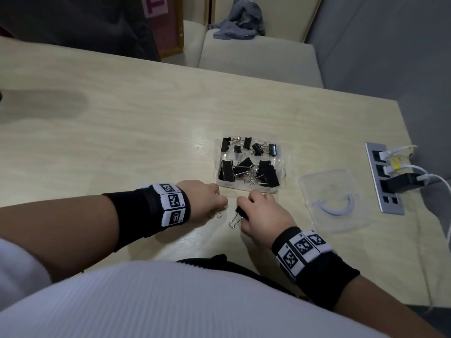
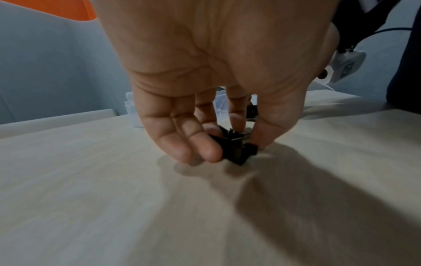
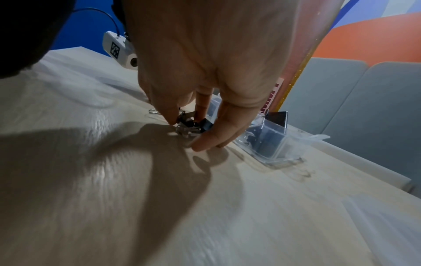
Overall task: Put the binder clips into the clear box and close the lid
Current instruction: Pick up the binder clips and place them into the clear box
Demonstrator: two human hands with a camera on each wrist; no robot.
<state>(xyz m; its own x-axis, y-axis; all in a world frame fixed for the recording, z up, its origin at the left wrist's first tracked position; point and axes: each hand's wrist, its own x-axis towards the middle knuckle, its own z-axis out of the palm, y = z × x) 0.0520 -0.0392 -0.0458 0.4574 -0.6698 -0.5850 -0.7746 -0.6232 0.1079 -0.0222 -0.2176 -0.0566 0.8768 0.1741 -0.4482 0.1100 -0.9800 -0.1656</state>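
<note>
The clear box (image 1: 249,190) stands open on the light wooden table, with several black binder clips (image 1: 246,167) in its two compartments. Its clear lid (image 1: 329,198) lies flat to the right. Just in front of the box, my left hand (image 1: 220,203) pinches small black binder clips (image 2: 237,156) against the table, thumb on one side and fingers on the other; their wire handles (image 1: 216,214) show under the hand. My right hand (image 1: 244,208) pinches another black binder clip (image 1: 240,213) beside it; in the right wrist view this clip (image 3: 193,124) sits close to the box (image 3: 273,149).
A metal socket panel (image 1: 383,176) with white cables and a black plug is set into the table at the right edge. A pale chair (image 1: 258,54) with a grey cloth stands beyond the far edge. A dark bag lies at the back left.
</note>
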